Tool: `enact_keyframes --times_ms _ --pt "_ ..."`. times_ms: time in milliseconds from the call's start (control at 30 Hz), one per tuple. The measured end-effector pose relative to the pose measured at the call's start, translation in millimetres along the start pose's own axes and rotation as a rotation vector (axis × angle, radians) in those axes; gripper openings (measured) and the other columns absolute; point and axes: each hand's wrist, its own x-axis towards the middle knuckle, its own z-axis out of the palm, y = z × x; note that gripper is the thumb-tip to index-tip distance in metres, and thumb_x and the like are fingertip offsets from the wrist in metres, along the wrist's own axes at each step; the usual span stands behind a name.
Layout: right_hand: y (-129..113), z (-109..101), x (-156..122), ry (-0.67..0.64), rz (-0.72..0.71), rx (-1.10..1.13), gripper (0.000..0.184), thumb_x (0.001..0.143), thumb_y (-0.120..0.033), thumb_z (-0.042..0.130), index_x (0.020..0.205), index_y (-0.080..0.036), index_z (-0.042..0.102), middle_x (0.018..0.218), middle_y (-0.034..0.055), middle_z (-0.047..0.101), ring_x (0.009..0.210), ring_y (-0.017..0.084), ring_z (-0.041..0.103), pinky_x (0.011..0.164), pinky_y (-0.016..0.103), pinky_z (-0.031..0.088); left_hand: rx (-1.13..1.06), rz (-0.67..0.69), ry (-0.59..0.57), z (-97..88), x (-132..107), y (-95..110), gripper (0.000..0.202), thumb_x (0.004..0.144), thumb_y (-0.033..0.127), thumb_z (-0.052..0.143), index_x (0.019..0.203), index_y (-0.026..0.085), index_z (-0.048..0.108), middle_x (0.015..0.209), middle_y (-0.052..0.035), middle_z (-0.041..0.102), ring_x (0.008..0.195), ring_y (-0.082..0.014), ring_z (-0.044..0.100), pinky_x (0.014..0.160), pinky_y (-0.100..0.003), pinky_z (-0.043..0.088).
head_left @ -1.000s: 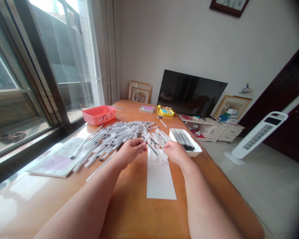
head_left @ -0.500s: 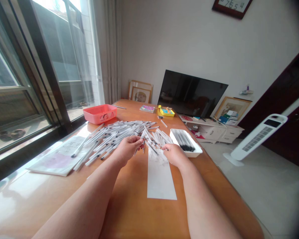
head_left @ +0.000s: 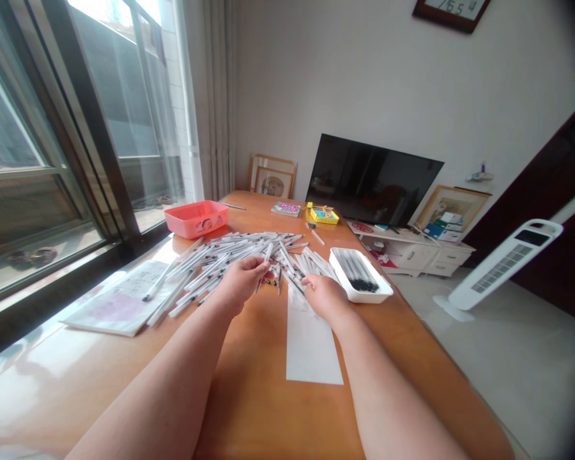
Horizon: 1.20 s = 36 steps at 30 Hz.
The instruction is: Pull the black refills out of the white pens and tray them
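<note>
My left hand point(head_left: 243, 279) is closed in a pinch on a slim pen point(head_left: 268, 253) with a pale barrel, held upright at the front edge of a loose pile of pens point(head_left: 230, 248). Most pens in the pile have whitish see-through barrels and black ends. My right hand point(head_left: 324, 295) is closed, with thumb and forefinger at the end of a dark, thin pen point(head_left: 296, 285) above a white paper strip point(head_left: 314, 345). Its other fingers are hidden. Small dark pieces point(head_left: 270, 281) and a dark pen point(head_left: 279, 281) lie between my hands.
A white tray point(head_left: 386, 291) of pens stands right of my right hand. The red plastic box point(head_left: 186, 223) is at the back left, near a booklet point(head_left: 110, 310) with pens across it. A book point(head_left: 286, 209) and a yellow box point(head_left: 324, 217) lie farther back on the wooden table point(head_left: 253, 396).
My right hand has moved left to the dark pen over the paper strip. My left hand has shifted slightly left, still pinching a pen. The view has turned a little.
</note>
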Motion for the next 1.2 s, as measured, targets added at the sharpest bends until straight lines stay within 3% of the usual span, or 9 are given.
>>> enact_keyframes --times_ms 267,500,867,1033,1200 --pt "-4 3 -4 0.039 -0.056 0.055 0.029 0.091 -0.03 0.05 0.108 -0.033 0.073 0.091 0.0013 0.076 0.078 0.02 0.066 0.063 0.027 0.038 -0.026 0.024 0.047 -6.8 4 -2 0.045 0.069 0.051 0.075 0.096 0.015 0.073 0.077 -0.0056 0.069 0.059 -0.0115 0.048 0.053 -0.023 0.032" --pt "-29 -1 -14 0.113 -0.158 0.002 0.032 0.094 -0.034 0.047 0.117 -0.035 0.071 0.098 0.0016 0.077 0.091 0.021 0.069 0.07 0.027 0.041 -0.009 0.047 0.072 -12.1 16 -16 0.043 0.072 0.053 0.072 0.094 0.017 0.073 0.074 -0.0048 0.069 0.054 -0.0101 0.043 0.05 -0.023 0.027" --pt "-78 6 -11 -0.02 -0.184 -0.221 0.038 0.1 -0.036 0.039 0.12 -0.033 0.071 0.109 0.0072 0.076 0.102 0.025 0.068 0.08 0.031 0.045 -0.133 0.081 0.036 -11.3 18 -17 0.036 0.072 0.051 0.073 0.078 0.016 0.068 0.068 -0.0035 0.065 0.057 -0.0117 0.049 0.056 -0.024 0.035" --pt "-87 13 7 -0.059 -0.167 -0.28 0.037 0.099 -0.037 0.041 0.118 -0.03 0.073 0.11 0.0094 0.075 0.105 0.026 0.067 0.084 0.032 0.046 -0.173 0.077 0.025 -11.5 20 -21 0.033 0.074 0.048 0.071 0.084 0.017 0.069 0.07 -0.0031 0.065 0.056 -0.0117 0.049 0.057 -0.025 0.037" --pt "-89 18 21 -0.081 -0.196 -0.307 0.028 0.094 -0.032 0.05 0.103 -0.025 0.077 0.103 0.0127 0.075 0.1 0.029 0.069 0.083 0.036 0.047 -0.176 0.09 0.004 -12.4 20 -22 0.031 0.077 0.045 0.068 0.086 0.015 0.069 0.072 -0.0043 0.065 0.061 -0.0136 0.053 0.06 -0.027 0.04"
